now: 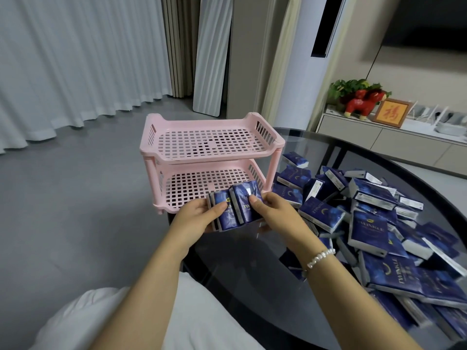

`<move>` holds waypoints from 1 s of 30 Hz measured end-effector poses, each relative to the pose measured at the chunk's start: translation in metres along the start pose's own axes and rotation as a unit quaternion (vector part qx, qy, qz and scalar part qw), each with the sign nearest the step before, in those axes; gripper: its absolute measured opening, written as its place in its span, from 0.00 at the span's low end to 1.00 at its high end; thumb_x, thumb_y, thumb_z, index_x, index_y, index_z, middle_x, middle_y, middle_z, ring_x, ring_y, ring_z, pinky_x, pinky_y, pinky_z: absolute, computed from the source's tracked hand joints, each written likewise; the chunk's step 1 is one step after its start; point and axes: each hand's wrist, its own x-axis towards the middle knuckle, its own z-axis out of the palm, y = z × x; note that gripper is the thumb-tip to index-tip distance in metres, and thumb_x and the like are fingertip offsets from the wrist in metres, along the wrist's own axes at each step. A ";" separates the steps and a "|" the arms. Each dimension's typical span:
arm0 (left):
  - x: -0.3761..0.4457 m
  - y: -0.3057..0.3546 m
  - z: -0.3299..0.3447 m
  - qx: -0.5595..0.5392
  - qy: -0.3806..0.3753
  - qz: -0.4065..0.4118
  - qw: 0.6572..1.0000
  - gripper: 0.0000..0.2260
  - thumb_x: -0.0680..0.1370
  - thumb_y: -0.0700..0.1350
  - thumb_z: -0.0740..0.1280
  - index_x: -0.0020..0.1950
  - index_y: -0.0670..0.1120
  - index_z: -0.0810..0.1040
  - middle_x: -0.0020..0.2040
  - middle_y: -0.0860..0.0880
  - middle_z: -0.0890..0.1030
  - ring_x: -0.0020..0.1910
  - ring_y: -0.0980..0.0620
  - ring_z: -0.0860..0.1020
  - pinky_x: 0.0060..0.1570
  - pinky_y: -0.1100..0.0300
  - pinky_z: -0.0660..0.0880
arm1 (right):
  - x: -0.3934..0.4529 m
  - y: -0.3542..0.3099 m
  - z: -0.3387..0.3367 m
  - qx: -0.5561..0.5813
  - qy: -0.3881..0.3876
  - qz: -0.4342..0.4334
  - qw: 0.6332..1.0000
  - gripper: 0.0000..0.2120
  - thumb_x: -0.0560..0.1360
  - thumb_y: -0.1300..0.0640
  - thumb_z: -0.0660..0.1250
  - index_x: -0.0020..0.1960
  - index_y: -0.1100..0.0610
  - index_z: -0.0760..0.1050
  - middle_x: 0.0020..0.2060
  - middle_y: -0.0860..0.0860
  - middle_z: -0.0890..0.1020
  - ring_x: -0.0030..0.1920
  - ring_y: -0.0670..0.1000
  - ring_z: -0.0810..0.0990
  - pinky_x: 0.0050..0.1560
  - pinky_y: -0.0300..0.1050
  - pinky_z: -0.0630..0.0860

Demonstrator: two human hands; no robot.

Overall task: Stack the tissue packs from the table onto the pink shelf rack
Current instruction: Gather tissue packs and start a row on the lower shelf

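Several packs [233, 205] sit bunched at frame centre before the rack [209, 157]; your left hand [199, 215] and right hand [271, 208] pinch them, fingers curled. They look light, soft, slippery: squeeze the ends.

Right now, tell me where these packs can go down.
Both tiers of the pink rack are bare: top tier inside its raised rim, lower tier just behind the bundle both hands hold. Right of the rack, the pile crowds the glass table.
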 end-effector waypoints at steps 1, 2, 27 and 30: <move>0.000 0.000 0.000 0.000 0.003 0.004 1.000 0.04 0.76 0.44 0.69 0.50 0.50 0.80 0.46 0.54 0.85 0.46 0.58 0.83 0.49 0.59 0.78 | 0.000 0.001 0.003 -0.002 -0.009 -0.005 1.000 0.15 0.76 0.46 0.65 0.53 0.58 0.75 0.44 0.48 0.82 0.43 0.50 0.82 0.47 0.53 0.81; 0.000 0.000 0.000 0.001 0.003 0.007 1.000 0.05 0.76 0.44 0.69 0.51 0.50 0.80 0.45 0.54 0.85 0.45 0.57 0.83 0.46 0.61 0.79 | 0.001 0.003 0.005 -0.004 -0.022 -0.005 1.000 0.15 0.76 0.45 0.64 0.54 0.56 0.75 0.47 0.48 0.82 0.46 0.49 0.82 0.52 0.55 0.79; 0.001 -0.012 -0.006 0.310 -0.114 0.047 0.943 0.45 0.67 0.51 0.78 0.77 0.58 0.55 0.75 0.58 0.59 0.73 0.57 0.59 0.72 0.54 0.61 | 0.021 0.007 -0.024 -0.073 -0.267 -0.059 0.959 0.31 0.70 0.71 0.70 0.65 0.49 0.62 0.53 0.35 0.72 0.50 0.29 0.75 0.45 0.30 0.75; -0.001 -0.011 -0.001 0.309 -0.115 0.057 0.942 0.44 0.68 0.49 0.77 0.76 0.58 0.54 0.75 0.58 0.61 0.72 0.57 0.61 0.71 0.58 0.61 | 0.023 0.010 -0.022 -0.069 -0.261 -0.062 0.961 0.31 0.70 0.69 0.71 0.65 0.48 0.62 0.53 0.35 0.73 0.52 0.33 0.76 0.45 0.32 0.76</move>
